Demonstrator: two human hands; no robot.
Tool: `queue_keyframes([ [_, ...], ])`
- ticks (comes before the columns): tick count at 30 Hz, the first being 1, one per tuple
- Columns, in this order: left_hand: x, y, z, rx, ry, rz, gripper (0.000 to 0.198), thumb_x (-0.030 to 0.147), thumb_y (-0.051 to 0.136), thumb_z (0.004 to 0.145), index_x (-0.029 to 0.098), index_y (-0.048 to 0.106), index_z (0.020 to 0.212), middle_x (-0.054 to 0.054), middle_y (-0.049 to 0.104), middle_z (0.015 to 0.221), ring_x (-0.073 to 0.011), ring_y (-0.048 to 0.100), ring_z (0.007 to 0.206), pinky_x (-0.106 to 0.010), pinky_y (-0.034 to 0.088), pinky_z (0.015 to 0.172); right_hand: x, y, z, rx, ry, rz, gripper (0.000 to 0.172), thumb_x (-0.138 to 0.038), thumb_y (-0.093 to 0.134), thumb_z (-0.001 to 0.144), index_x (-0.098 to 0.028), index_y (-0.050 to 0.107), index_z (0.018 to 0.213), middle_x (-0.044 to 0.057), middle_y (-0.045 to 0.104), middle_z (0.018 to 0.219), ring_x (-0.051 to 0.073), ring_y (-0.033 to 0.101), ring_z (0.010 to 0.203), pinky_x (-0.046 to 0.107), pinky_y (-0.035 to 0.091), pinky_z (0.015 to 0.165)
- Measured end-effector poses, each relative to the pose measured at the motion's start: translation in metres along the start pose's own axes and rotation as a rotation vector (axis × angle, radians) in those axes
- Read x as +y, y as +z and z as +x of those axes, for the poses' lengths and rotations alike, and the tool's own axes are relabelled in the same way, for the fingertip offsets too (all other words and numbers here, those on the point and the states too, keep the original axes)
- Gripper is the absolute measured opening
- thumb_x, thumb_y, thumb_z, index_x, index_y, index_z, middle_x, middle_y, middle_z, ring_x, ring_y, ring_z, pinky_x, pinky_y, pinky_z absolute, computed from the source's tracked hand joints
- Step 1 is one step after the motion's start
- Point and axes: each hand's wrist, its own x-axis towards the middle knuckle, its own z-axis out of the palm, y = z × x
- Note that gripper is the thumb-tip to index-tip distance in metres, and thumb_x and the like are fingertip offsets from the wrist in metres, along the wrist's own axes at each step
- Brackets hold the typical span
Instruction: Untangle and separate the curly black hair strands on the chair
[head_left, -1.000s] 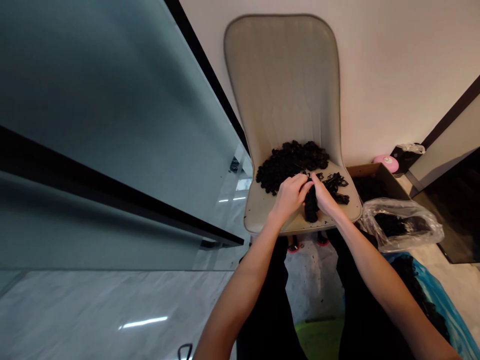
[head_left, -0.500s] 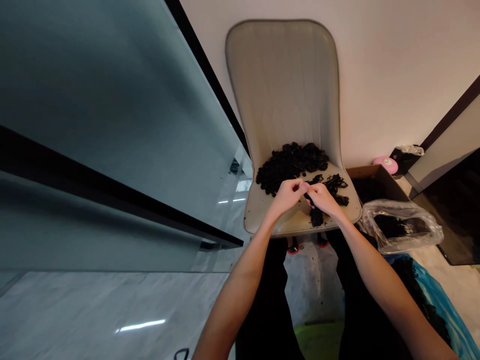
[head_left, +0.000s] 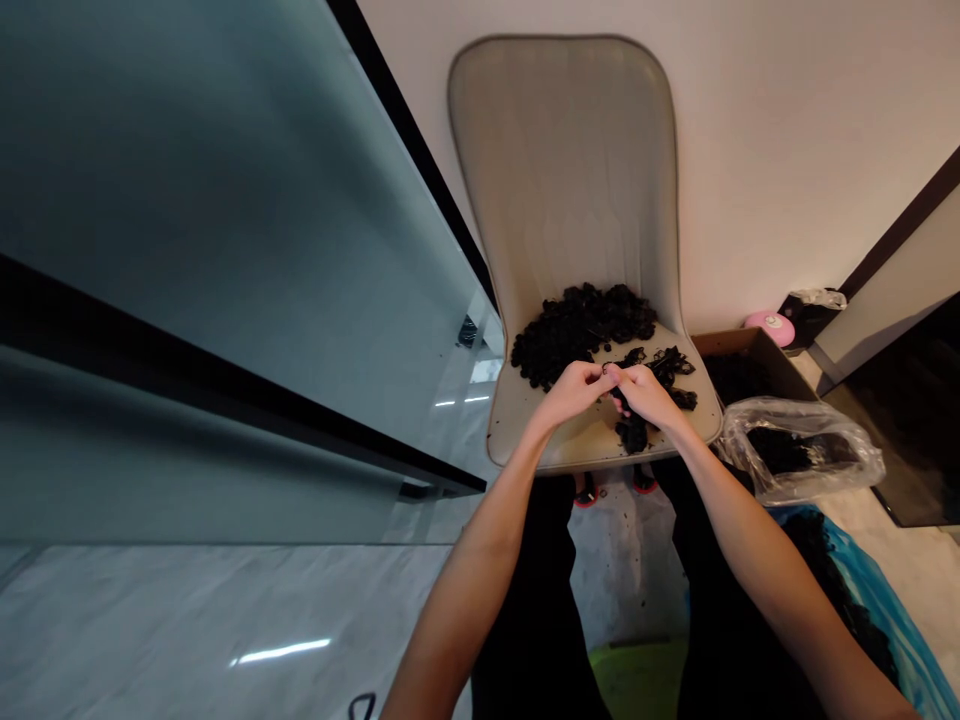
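My left hand [head_left: 571, 393] and my right hand [head_left: 645, 397] meet at the fingertips above the chair seat [head_left: 540, 425], pinching a strand of curly black hair [head_left: 616, 392]. A dark tuft [head_left: 632, 435] hangs on the seat below my right hand. Behind my hands lies a heap of curly black hair [head_left: 581, 330]. A looser, stringy hair piece [head_left: 666, 368] sits just beyond my right hand. My fingers hide the exact pinched part.
A cardboard box [head_left: 739, 370] holding dark hair and a clear plastic bag [head_left: 795, 450] with dark hair stand to the right. A blue bag [head_left: 847, 590] lies lower right, a green basin [head_left: 637, 680] between my legs, and a tall glass panel [head_left: 187, 250] to the left.
My hands have drawn closer together and slightly up, with the fingertips now meeting above the seat. The dark tuft below them now lies lower and shows less of its length.
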Motion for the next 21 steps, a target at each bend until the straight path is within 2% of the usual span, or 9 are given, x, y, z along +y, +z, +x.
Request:
queue_keyframes([
  [3,0.002,0.001,0.0,-0.009,-0.003,-0.037,0.055,0.066,0.062,0.087,0.013,0.07,0.069,-0.003,0.067,0.063,-0.0146,0.057,0.059,-0.026,0.04,0.059,-0.001,0.001,0.0,0.01,0.003,0.013,0.073,-0.083,0.05,0.083,-0.017,0.054,0.051,0.0,0.053,0.046,0.009,0.048,0.039,0.022,0.038,0.043],
  [7,0.002,0.006,0.002,-0.023,0.003,-0.231,0.054,0.066,0.062,0.087,0.015,0.067,0.073,-0.004,0.068,0.063,-0.0159,0.063,0.06,-0.027,0.046,0.06,-0.006,0.004,0.002,0.031,0.003,0.171,0.071,-0.083,0.054,0.08,-0.018,0.054,0.05,0.0,0.052,0.045,0.009,0.047,0.039,0.024,0.039,0.043],
  [14,-0.001,0.022,0.011,0.096,-0.063,-0.502,0.049,0.065,0.064,0.083,0.018,0.056,0.072,0.0,0.059,0.057,-0.0138,0.059,0.048,-0.029,0.05,0.054,-0.01,0.011,0.003,0.093,0.006,0.394,0.067,-0.078,0.057,0.081,-0.02,0.046,0.05,-0.001,0.048,0.043,0.008,0.043,0.038,0.025,0.037,0.044],
  [18,-0.003,0.021,0.013,0.181,-0.057,-0.461,0.045,0.059,0.058,0.087,0.019,0.051,0.068,0.002,0.052,0.053,-0.0116,0.054,0.046,-0.026,0.044,0.049,-0.005,0.009,0.007,0.103,0.011,0.418,0.065,-0.075,0.057,0.083,-0.021,0.046,0.051,-0.001,0.048,0.044,0.009,0.044,0.039,0.025,0.039,0.045],
  [21,-0.002,0.017,0.011,0.197,-0.006,-0.361,0.033,0.046,0.062,0.086,0.018,0.053,0.071,0.001,0.058,0.058,-0.0109,0.057,0.051,-0.025,0.044,0.053,0.0,0.004,0.01,0.095,-0.015,0.358,0.065,-0.075,0.056,0.084,-0.019,0.051,0.051,0.001,0.053,0.047,0.009,0.046,0.041,0.024,0.04,0.045],
])
